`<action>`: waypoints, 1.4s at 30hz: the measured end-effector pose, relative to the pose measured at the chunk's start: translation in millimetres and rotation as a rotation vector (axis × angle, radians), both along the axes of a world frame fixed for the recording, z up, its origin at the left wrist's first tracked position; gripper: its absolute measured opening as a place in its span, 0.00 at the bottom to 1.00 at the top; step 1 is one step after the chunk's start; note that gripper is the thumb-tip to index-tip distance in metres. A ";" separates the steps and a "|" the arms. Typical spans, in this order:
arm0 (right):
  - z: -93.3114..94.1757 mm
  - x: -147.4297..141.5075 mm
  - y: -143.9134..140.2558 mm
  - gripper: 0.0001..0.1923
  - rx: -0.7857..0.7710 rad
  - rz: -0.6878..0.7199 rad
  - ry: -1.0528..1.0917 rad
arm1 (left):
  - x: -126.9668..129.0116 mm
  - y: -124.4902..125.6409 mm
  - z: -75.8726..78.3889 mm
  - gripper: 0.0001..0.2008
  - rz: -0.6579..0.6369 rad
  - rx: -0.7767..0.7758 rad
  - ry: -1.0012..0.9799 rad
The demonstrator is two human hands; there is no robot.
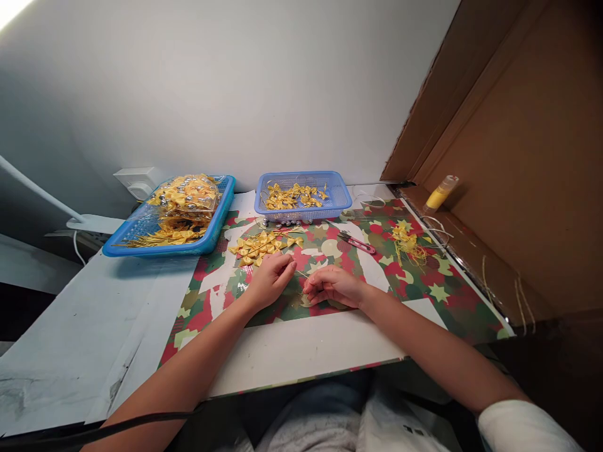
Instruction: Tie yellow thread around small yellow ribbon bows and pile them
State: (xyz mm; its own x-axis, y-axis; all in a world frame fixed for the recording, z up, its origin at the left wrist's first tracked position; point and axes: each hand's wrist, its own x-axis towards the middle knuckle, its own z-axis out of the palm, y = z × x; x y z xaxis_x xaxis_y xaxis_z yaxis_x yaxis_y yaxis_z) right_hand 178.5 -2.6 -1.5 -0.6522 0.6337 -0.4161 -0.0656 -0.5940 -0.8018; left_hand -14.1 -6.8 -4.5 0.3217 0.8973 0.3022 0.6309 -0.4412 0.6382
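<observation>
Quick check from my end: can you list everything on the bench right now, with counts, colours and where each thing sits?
large basket: one, blue, far left, heaped with yellow bows, partly in clear bags
small basket: one, blue, back centre, yellow bows inside
loose bows: one pile, yellow, before the small basket
snips: one, pink handle, right of the pile
thread scraps: one clump, yellow, right side
bottle: one, yellow, on the right ledge
mat: one, red-green camouflage, under the work
left hand: near the pile, fingers curled
right hand: beside it, pinching something thin
</observation>
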 end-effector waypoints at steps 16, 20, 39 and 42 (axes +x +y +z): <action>-1.8 -2.0 1.2 0.08 -0.086 -0.073 -0.002 | 3.4 -8.6 3.9 0.09 0.091 0.264 -0.086; -2.5 -4.2 1.2 0.08 -0.127 -0.149 0.021 | 11.0 -17.3 3.8 0.04 0.092 0.582 0.055; -5.1 -11.5 -5.6 0.08 -0.163 -0.313 0.074 | 29.8 -19.0 -4.5 0.06 0.228 0.771 0.171; -5.4 -12.5 -6.8 0.09 -0.156 -0.336 0.069 | 30.7 -18.4 -5.1 0.06 0.245 0.777 0.180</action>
